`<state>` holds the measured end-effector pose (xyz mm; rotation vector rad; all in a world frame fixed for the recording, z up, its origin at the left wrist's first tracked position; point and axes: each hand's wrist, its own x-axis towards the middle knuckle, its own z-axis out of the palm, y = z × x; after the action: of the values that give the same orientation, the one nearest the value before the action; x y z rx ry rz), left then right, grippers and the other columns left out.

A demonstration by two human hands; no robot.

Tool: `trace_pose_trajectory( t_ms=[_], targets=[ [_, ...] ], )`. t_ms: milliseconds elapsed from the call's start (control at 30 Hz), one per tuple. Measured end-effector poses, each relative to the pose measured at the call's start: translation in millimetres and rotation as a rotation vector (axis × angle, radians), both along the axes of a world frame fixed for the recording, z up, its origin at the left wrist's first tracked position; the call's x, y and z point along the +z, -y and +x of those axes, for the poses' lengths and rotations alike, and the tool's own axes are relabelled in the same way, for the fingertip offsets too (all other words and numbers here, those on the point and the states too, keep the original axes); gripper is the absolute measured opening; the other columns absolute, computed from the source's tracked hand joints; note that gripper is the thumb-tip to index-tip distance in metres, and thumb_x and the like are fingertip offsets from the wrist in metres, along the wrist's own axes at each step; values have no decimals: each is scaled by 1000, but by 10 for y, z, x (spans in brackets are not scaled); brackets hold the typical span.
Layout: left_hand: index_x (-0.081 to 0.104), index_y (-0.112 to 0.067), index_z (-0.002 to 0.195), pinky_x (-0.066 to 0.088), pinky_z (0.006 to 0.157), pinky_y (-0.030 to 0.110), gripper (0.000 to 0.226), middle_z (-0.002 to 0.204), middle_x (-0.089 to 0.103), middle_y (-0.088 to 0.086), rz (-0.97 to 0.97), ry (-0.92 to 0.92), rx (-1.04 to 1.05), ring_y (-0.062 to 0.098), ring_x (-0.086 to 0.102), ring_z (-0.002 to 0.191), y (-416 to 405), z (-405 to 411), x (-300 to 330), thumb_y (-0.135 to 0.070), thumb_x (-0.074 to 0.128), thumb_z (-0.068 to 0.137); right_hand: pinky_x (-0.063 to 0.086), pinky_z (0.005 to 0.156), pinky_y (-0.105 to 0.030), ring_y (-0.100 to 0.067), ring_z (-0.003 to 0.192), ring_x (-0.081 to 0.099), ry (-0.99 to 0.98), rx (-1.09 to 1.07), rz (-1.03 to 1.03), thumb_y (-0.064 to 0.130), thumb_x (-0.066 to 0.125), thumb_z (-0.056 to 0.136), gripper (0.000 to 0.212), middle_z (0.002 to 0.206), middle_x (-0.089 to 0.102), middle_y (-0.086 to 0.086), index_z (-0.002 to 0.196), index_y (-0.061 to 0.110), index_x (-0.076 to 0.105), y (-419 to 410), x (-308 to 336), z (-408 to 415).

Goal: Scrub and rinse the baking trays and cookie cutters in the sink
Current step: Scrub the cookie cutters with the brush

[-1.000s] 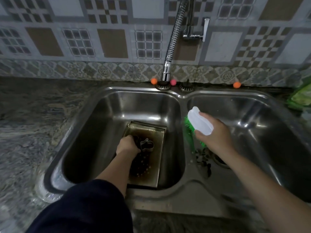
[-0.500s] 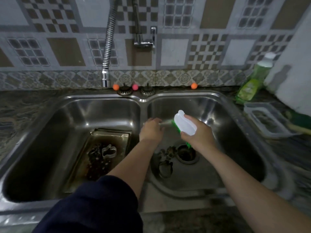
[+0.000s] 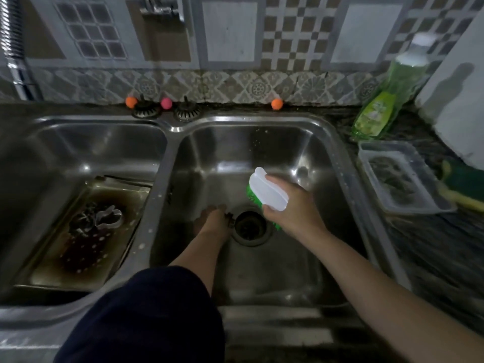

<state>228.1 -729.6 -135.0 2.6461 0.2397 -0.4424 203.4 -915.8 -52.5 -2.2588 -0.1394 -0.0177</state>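
Observation:
My right hand (image 3: 293, 213) grips a scrub brush (image 3: 267, 191) with a white handle and green bristles, just above the drain (image 3: 248, 227) of the right basin (image 3: 301, 153). My left hand (image 3: 212, 222) reaches down to the basin floor left of the drain, against a dark cookie cutter (image 3: 231, 218) that is mostly hidden and blurred. A stained baking tray (image 3: 117, 260) lies in the left basin, and a shiny cookie cutter (image 3: 108, 218) lies on it among dark residue.
A green dish soap bottle (image 3: 377, 111) leans at the back right. In front of it stand a clear plastic container (image 3: 398, 179) and a green-yellow sponge (image 3: 461, 187). Two drain plugs (image 3: 145, 111) sit behind the basins. The faucet hose (image 3: 13, 48) hangs at the far left.
My view has swung right. My left hand left the tray in the left basin, crossed the divider and dropped to the right basin's floor. My right hand still holds the brush.

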Motion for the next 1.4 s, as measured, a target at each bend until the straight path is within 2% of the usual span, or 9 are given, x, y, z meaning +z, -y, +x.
trace_pose_trajectory(
  t_ms=[167, 267, 367, 633, 800, 933, 1100, 1267, 1400],
  targets=[
    [60, -30, 123, 41, 95, 34, 35, 131, 52, 7, 124, 34, 11, 31, 48, 121, 19, 29, -44, -37, 56, 89, 36, 71, -8, -9, 112, 50, 2, -12, -18, 23, 72, 78, 65, 126, 55, 9, 137, 38, 49, 106, -66, 48],
    [64, -23, 119, 43, 85, 27, 34, 124, 58, 7, 87, 49, 37, 26, 54, 114, 31, 44, -33, -31, 64, 86, 38, 78, -17, -11, 113, 51, 19, -44, -21, 25, 72, 77, 65, 127, 57, 7, 136, 38, 50, 179, -28, 32],
    [58, -18, 127, 47, 92, 34, 47, 124, 56, 8, 68, 149, -36, 27, 55, 113, 124, 35, 112, -29, 69, 83, 42, 81, -22, -14, 115, 50, 32, -44, -13, 24, 73, 78, 66, 128, 56, 4, 138, 35, 49, 299, 105, -12],
    [60, -16, 123, 51, 89, 31, 49, 121, 54, 5, -241, 393, -106, 24, 60, 101, 634, 97, 786, -23, 76, 77, 38, 81, -20, -18, 116, 55, 156, -267, -133, 29, 74, 77, 64, 130, 58, 2, 136, 35, 51, 1126, 845, -77],
    [66, -15, 115, 43, 80, 19, 46, 112, 61, 10, -321, 451, -163, 24, 63, 93, 866, 69, 992, -19, 80, 71, 44, 87, -31, -24, 122, 51, -55, -424, -277, 35, 72, 80, 65, 140, 52, 0, 139, 33, 47, 1721, 1059, -10],
    [66, -20, 115, 39, 78, 16, 44, 110, 59, 4, -327, 457, -159, 20, 61, 96, 1001, -40, 1064, -23, 78, 73, 42, 78, -27, -24, 120, 52, -199, -390, -330, 37, 69, 82, 63, 142, 49, 0, 140, 33, 46, 1792, 959, 61],
    [69, -17, 111, 33, 66, 7, 42, 104, 65, 5, -380, 479, -93, 15, 62, 84, 1079, -101, 1135, -27, 81, 71, 37, 76, -24, -24, 117, 54, 35, -422, -236, 32, 72, 80, 65, 135, 55, -1, 140, 34, 46, 1512, 1110, -114],
    [69, -15, 91, 35, 58, 18, 27, 92, 66, 6, -297, 465, -105, 17, 60, 77, 1134, -164, 1225, -25, 81, 68, 42, 78, -23, -16, 112, 56, 85, -141, -116, 29, 75, 75, 65, 127, 60, 4, 135, 37, 50, 843, 883, -402],
    [63, -9, 84, 37, 52, 22, 24, 87, 64, 6, -237, 447, -128, 21, 63, 77, 1108, -205, 1286, -18, 77, 66, 36, 68, -16, -11, 106, 54, 60, -143, -90, 29, 72, 77, 65, 128, 58, 4, 136, 38, 48, 674, 833, -289]
  ],
)
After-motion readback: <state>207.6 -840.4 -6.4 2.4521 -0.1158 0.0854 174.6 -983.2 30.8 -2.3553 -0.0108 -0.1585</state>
